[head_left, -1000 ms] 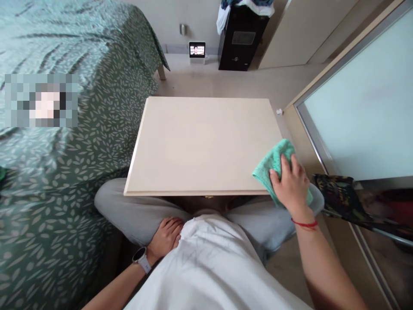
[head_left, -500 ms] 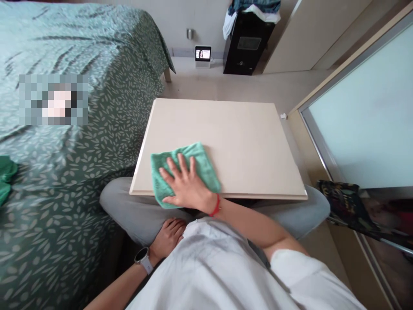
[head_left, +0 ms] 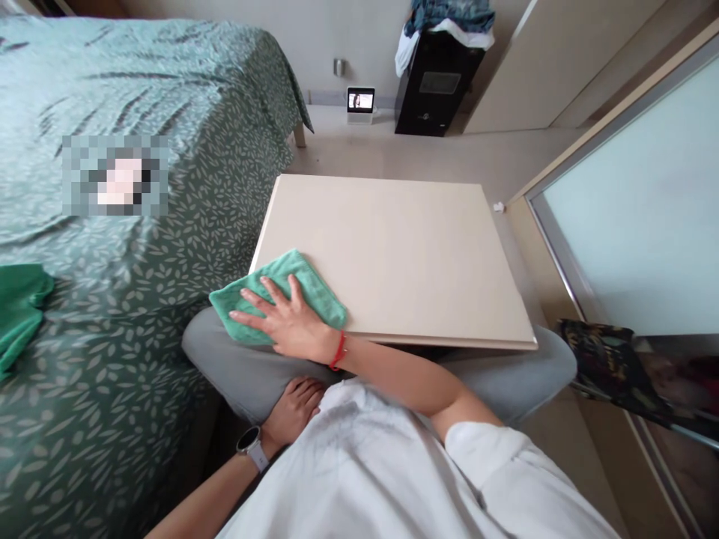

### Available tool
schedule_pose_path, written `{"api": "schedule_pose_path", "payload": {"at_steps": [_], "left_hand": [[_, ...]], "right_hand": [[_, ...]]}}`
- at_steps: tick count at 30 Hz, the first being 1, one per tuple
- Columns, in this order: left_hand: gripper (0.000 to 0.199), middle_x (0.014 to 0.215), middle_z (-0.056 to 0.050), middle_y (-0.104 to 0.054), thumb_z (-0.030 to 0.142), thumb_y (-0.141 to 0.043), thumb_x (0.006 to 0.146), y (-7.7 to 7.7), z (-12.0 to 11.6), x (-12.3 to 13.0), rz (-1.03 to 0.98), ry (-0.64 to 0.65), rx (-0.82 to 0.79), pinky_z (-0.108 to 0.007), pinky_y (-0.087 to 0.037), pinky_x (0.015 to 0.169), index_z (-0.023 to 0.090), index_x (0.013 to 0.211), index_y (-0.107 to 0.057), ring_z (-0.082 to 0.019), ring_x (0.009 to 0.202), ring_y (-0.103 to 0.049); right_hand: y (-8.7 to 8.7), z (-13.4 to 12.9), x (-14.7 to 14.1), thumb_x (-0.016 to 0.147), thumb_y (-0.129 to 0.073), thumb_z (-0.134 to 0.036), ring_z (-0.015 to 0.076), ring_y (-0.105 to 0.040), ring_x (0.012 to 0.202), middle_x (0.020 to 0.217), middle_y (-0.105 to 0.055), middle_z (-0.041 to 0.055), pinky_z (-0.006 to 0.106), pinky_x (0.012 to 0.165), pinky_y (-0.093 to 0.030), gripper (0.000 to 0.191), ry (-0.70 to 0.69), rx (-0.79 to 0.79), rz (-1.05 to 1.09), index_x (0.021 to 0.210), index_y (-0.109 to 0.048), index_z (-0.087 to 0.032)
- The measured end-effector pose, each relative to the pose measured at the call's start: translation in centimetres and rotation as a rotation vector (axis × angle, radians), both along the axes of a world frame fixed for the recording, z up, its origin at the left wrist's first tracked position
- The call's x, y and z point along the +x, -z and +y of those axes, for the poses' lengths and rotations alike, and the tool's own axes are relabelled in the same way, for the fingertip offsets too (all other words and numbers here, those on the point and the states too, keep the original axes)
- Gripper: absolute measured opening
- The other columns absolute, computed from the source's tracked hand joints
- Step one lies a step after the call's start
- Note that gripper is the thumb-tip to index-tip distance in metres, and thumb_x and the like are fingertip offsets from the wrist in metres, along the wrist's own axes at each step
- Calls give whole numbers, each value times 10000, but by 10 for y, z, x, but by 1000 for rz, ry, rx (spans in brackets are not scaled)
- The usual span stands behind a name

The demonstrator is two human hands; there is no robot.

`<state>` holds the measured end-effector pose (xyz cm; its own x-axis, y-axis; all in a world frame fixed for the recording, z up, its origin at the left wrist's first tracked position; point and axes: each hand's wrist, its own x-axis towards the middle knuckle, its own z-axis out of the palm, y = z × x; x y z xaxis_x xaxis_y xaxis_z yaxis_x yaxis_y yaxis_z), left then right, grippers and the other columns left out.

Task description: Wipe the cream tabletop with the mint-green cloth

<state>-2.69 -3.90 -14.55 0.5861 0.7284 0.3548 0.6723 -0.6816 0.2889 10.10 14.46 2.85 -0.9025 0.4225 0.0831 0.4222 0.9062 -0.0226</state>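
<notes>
My right hand (head_left: 289,322), with a red string bracelet at its wrist, lies palm down with fingers spread on a green cloth (head_left: 320,296). The cloth covers the near left corner of a small cream tabletop (head_left: 404,247) and hangs past its left and front edges. My left hand (head_left: 295,408) rests on my lap beside the white shirt, holding nothing, its fingers lying together over the thigh. A watch (head_left: 250,443) is on the left wrist.
A bed with a green leaf-patterned cover (head_left: 185,187) stands at the left, with a second green cloth (head_left: 22,307) on it. A small screen (head_left: 360,103) and a black cabinet (head_left: 435,82) topped with clothes stand at the back. A frosted sliding door (head_left: 634,209) is at right.
My right hand has slid left with the green cloth, which now reaches past the table's left edge. My left hand stays on my lap. The view has shifted slightly.
</notes>
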Motion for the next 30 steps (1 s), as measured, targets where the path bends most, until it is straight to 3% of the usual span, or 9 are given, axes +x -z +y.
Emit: {"api": "schedule_pose_path", "payload": {"at_steps": [4,8,14,18,21,24,27,30], "left_hand": [[431,1207,-64,-788,262,-298,1230,-2,0,0,-25,6,-38,-412,-390,1161,139,1212,-710,-209,1152,-689],[388,1205,-68,-781,240,-323,1201,-6,2,1,-19,18,-47,-412,-383,1167,136,1217,-696,-210,1158,-688],[335,1222,-59,-784,179,-409,1114,-15,4,2,9,16,-72,-411,-402,1163,137,1219,-724,-204,1182,-696],[385,1214,-46,-791,199,-372,1151,-12,3,3,0,-12,-76,-407,-413,1157,146,1192,-751,-196,1171,-699],[507,1189,-45,-794,265,-280,1221,-9,1,5,-48,-41,-85,-403,-407,1178,151,1165,-771,-187,1163,-695],[590,1187,-42,-796,337,-237,1252,-11,1,7,-58,-50,-73,-388,-405,1170,150,1155,-789,-181,1158,-685],[611,1186,-39,-799,350,-229,1257,-14,2,8,-58,-64,-69,-381,-408,1160,148,1145,-794,-180,1153,-685],[578,1183,-31,-799,320,-241,1256,-15,2,8,-53,-62,-78,-379,-406,1159,149,1149,-783,-175,1153,-692]], "right_hand": [[8,-8,72,994,-837,-409,462,-293,1749,1914,-310,101,784,1352,-334,940,107,-39,7,1823,-402,-320],[16,-24,158,915,-900,-330,439,-316,1748,1890,-363,104,760,1359,-334,970,299,-81,0,1785,-473,-345],[37,-49,301,873,-762,-167,422,-366,1729,1832,-481,92,755,1361,-311,834,606,-7,-51,1675,-613,-340],[51,-57,376,892,-689,-232,468,-376,1711,1804,-521,128,802,1314,-360,811,685,47,21,1693,-584,-303],[56,-50,404,944,-664,-358,502,-324,1724,1839,-455,147,814,1289,-402,866,648,16,80,1783,-464,-284],[57,-23,409,1002,-605,-466,510,-310,1726,1853,-425,138,806,1287,-419,828,644,-31,104,1797,-452,-294],[57,27,405,1055,-519,-537,499,-295,1733,1851,-418,150,788,1314,-399,758,732,-85,123,1761,-516,-263],[57,97,401,1052,-512,-611,501,-315,1722,1841,-392,225,763,1359,-345,817,856,-128,173,1733,-544,-162]]}}
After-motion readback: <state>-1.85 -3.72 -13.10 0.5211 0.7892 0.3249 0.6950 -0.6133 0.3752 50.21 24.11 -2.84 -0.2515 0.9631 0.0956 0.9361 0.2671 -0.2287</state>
